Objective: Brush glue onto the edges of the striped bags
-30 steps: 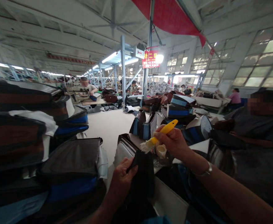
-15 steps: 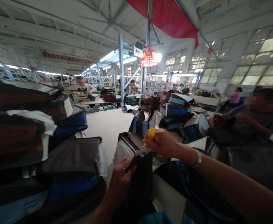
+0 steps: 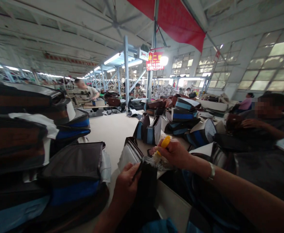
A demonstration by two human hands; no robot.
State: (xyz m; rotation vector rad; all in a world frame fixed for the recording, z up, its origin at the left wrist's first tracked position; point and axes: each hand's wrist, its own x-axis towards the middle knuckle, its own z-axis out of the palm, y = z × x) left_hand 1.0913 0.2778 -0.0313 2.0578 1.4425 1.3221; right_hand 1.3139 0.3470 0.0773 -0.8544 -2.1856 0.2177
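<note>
My left hand (image 3: 127,181) is closed on the edge of a black fabric bag piece (image 3: 145,181), which hangs down toward me. Along the top of that piece runs a pale, wet-looking smear. In my right hand (image 3: 178,153) is a brush with a yellow handle (image 3: 165,142), its whitish bristles low beside the smeared edge. Whether the bristles touch the fabric I cannot tell. Just beyond, a clear, crusted container (image 3: 164,164) is partly hidden by my right hand. A bag part with grey lining (image 3: 129,155) stands open beside my left hand.
Stacked black bags with blue and brown panels (image 3: 71,168) crowd the left. More bags (image 3: 184,113) are piled at the back right of the white table (image 3: 105,129). A co-worker (image 3: 272,116) sits on the right; another person (image 3: 86,89) works farther back.
My right hand has moved slightly right and down with the brush, tilting its handle. The pale smear on the black piece's top edge now shows more. My left hand keeps its hold.
</note>
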